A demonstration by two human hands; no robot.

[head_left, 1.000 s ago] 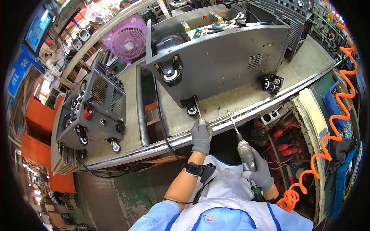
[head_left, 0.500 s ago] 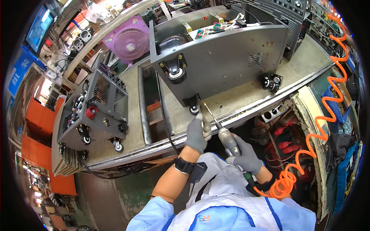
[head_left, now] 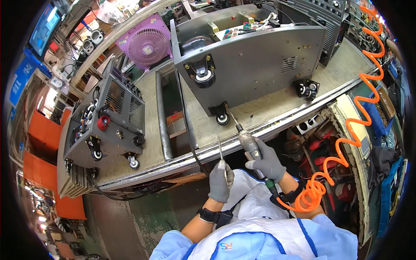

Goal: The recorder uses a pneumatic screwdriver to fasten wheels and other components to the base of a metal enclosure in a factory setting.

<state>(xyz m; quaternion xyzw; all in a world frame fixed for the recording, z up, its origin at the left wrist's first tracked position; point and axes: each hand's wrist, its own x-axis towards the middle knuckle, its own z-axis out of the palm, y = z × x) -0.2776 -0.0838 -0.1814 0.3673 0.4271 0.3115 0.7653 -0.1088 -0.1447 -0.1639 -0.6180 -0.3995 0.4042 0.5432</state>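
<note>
A large grey metal machine case (head_left: 255,65) lies on its side on the workbench (head_left: 277,108), castor wheels facing me. My right hand (head_left: 266,162), gloved in grey, grips a pneumatic screwdriver (head_left: 249,143). Its bit tip touches the bracket of the lower left castor (head_left: 222,116). An orange coiled air hose (head_left: 346,130) runs from the tool up to the right. My left hand (head_left: 220,181), also gloved, holds a thin metal rod or driver bit (head_left: 219,147) upright near the bench's front edge. A dark watch sits on my left wrist.
A smaller grey machine (head_left: 106,125) with a red knob and castors stands on the bench at the left. A pink fan (head_left: 147,45) sits behind it. A loose pair of castors (head_left: 307,89) lies right of the big case. Bins and red-handled tools fill the space under the bench at right.
My left hand drew back from the castor toward the bench edge, now holding a thin rod upright. My right hand swung the screwdriver up so its bit meets the lower left castor.
</note>
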